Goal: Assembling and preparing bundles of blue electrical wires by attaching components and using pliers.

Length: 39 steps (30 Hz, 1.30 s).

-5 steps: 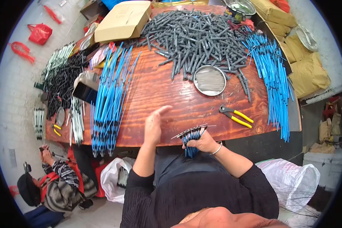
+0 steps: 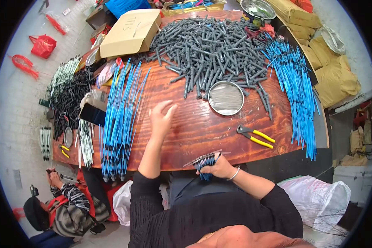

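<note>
The person's right hand (image 2: 222,167) has its fingers wrapped around a bundle of blue strips (image 2: 205,168), with the thumb laid across them, near the front edge of the counter (image 2: 190,124) and just in front of the person's dark-clothed lap. The bundle's dark ends fan out at the top, and a thin, slightly curved row runs along them; its makeup is too small to tell. A pale bracelet (image 2: 234,172) circles the right wrist. The left hand (image 2: 162,118) is over the counter, its fingers parted and loosely bent, between a long stack of blue strips (image 2: 119,111) on its left and a round metal dish (image 2: 226,99) on its right; whether it touches the surface, I cannot tell. The dish holds a flat layer of thin, greyish pieces. Pliers with yellow handles (image 2: 260,139) lie near the dish, closer to the front edge, their dark head pointing left. A wide heap of grey stick-like parts (image 2: 215,49) spreads behind the dish, with a cardboard box (image 2: 130,33) to its left. More blue strips (image 2: 293,93) are piled along the right side of the counter, next to stacked tan sacks (image 2: 337,84). At far left are a heap of black parts (image 2: 72,99), a dark phone (image 2: 92,114) and, below, a seated co-worker (image 2: 72,211) in a dark cap.
</note>
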### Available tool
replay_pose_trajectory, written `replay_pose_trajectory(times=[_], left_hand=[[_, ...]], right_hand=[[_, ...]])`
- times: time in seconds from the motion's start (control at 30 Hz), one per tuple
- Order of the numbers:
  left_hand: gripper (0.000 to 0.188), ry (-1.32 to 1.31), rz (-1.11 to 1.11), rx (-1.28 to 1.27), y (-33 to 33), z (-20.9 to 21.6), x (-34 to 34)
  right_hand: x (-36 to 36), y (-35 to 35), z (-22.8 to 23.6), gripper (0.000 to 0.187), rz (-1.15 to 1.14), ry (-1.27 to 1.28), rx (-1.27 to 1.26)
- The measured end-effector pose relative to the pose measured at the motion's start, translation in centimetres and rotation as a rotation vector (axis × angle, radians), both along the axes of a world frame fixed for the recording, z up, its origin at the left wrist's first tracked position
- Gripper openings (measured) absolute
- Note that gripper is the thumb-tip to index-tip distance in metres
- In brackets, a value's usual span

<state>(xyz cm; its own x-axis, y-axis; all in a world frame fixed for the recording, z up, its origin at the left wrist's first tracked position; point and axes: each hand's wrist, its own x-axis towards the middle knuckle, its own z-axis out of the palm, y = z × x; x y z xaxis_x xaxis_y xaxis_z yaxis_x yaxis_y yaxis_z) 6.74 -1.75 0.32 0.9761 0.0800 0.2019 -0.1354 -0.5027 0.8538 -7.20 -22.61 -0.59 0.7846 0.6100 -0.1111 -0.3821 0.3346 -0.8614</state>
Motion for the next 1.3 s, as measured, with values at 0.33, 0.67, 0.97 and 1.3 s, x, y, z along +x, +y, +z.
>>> replay_pose_trajectory(times=[0.33,0.67,0.97,1.3], left_hand=[[0.016,-0.114,0.191,0.607,-5.3,-1.8,14.4],[0.018,-0.494,-0.137,0.829,-11.9,-1.4,16.7],[0.024,-0.41,-0.251,0.796,-12.8,-1.0,17.3],[0.025,-0.576,-0.455,0.764,-20.9,-1.3,16.0]], right_hand=[[0.1,-0.4,-0.8,0.02,-0.042,-0.252,-0.178],[0.7,-1.5,-0.3,0.019,0.04,-0.239,-0.116],[0.6,-1.8,0.0,0.021,-0.007,-0.213,-0.032],[0.7,-3.1,0.1,0.017,-0.034,-0.215,-0.008]])
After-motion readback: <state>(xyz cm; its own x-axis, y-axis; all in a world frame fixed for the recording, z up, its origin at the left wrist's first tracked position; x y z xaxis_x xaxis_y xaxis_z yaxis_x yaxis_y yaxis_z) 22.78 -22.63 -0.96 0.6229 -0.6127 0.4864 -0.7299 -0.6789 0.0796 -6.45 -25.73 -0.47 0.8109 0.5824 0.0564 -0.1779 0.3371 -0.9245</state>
